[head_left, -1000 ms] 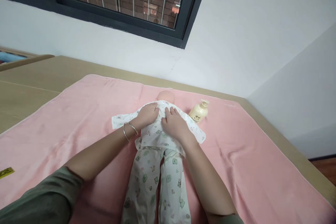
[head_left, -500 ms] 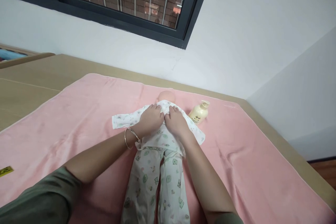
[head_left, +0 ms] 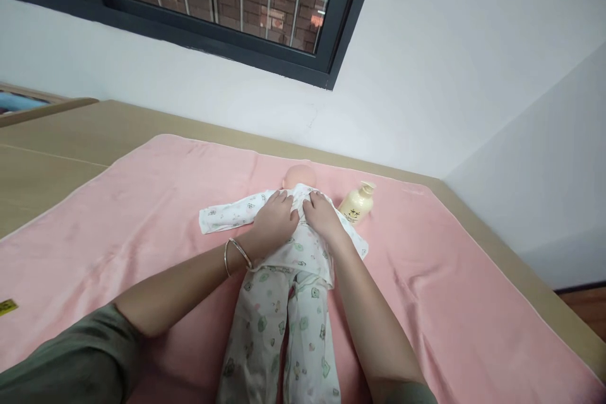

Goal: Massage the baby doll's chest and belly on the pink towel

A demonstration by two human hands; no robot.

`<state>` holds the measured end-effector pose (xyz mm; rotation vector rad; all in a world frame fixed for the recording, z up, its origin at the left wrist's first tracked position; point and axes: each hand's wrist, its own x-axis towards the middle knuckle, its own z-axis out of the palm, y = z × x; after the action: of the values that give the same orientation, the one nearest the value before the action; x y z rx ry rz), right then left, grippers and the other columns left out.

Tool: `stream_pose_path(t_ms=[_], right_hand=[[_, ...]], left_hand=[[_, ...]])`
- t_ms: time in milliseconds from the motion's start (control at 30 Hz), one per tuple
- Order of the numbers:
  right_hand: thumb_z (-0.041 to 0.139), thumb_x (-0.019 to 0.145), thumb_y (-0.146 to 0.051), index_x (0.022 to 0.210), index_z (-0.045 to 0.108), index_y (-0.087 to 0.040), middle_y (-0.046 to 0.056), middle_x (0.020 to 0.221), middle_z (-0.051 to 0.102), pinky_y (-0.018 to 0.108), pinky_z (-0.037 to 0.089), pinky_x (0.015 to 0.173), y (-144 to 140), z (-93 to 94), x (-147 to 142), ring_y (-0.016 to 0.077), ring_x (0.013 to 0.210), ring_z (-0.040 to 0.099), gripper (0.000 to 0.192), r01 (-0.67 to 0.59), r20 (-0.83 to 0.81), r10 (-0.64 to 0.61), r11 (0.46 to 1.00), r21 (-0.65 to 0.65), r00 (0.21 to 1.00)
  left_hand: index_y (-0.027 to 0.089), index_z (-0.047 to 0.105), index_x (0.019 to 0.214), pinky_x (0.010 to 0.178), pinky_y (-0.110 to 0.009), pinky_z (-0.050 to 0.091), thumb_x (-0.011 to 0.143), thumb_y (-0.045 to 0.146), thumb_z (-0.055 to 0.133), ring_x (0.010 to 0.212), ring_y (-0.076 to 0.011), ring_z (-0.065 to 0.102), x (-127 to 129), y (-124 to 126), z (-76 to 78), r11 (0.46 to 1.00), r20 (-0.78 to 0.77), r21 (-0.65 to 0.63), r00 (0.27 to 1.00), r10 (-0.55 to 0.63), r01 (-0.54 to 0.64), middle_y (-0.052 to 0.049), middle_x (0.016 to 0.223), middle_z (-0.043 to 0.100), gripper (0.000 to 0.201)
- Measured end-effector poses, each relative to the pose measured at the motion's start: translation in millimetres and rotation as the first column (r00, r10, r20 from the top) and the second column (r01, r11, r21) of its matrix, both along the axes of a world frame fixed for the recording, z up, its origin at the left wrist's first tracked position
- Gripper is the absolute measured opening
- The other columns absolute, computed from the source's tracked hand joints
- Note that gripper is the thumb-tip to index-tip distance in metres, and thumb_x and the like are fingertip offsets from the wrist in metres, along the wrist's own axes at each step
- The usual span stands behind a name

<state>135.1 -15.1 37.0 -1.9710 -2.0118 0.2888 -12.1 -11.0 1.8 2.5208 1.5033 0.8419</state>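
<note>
My left hand (head_left: 274, 221) and right hand (head_left: 323, 218) lie open, palms flat on the white printed cotton baby garment (head_left: 284, 278). Just beyond my right hand stands a cream plastic pump bottle (head_left: 356, 203); contents not visible.

Soft, even light fills the room, perhaps from the window (head_left: 227, 0); shadows are faint. Wide-angle distortion bends the edges, and focus stays mostly sharp.

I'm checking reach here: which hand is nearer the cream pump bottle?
Right. The right hand rests on the doll's chest, just left of the bottle; the left hand lies beyond it, further from the bottle.
</note>
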Motion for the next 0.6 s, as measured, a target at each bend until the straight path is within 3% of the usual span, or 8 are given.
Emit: stream_pose_path(t_ms=[133,267,400,600], right_hand=[[0.032,0.103,-0.023,0.149,0.046,0.001,0.028,0.152,0.051,0.046,0.034,0.119,-20.6,3.3,-25.3,0.0354,0.145,0.044,0.054,0.01,0.099,-0.007,1.0,-0.027,0.995],[0.037,0.098,-0.014,0.15,0.046,0.001,0.028,0.155,0.047,0.046,0.033,0.121,-37.0,9.3,-40.3,0.0355,0.151,0.037,0.055,-0.08,0.147,0.085,0.996,-0.035,0.986],[0.036,0.099,-0.016,0.149,0.05,-0.004,0.023,0.155,0.05,0.042,0.036,0.12,-25.5,6.7,-26.6,0.0317,0.149,0.042,0.053,-0.082,0.084,0.083,0.996,-0.022,0.993],[0.034,0.103,-0.031,0.152,0.046,-0.003,0.022,0.16,0.044,0.044,0.024,0.126,0.3,-13.6,-5.4,0.032,0.152,0.036,0.057,0.006,0.053,-0.011,0.997,0.08,0.999]], left_hand=[[0.012,0.067,0.11,0.107,-0.045,0.049,0.095,0.025,0.041,0.117,-0.0301,0.064,-10.4,20.9,5.6,0.994,0.004,-0.104,0.999,-0.039,0.04,-0.017,0.118,0.072,0.032],[0.014,0.066,0.106,0.099,-0.042,0.053,0.097,0.027,0.037,0.106,-0.0281,0.068,-14.8,35.3,2.2,0.988,0.054,-0.15,0.998,-0.015,0.023,-0.016,0.111,0.074,0.033],[0.012,0.066,0.114,0.104,-0.044,0.05,0.098,0.029,0.038,0.115,-0.0294,0.066,-11.3,34.1,-6.1,0.996,0.06,-0.092,0.998,0.006,-0.001,-0.017,0.12,0.073,0.036],[0.007,0.063,0.126,0.112,-0.047,0.046,0.101,0.032,0.037,0.125,-0.0315,0.062,-7.9,29.8,-9.3,0.998,-0.007,-0.051,0.999,0.039,-0.04,-0.02,0.13,0.069,0.044]])
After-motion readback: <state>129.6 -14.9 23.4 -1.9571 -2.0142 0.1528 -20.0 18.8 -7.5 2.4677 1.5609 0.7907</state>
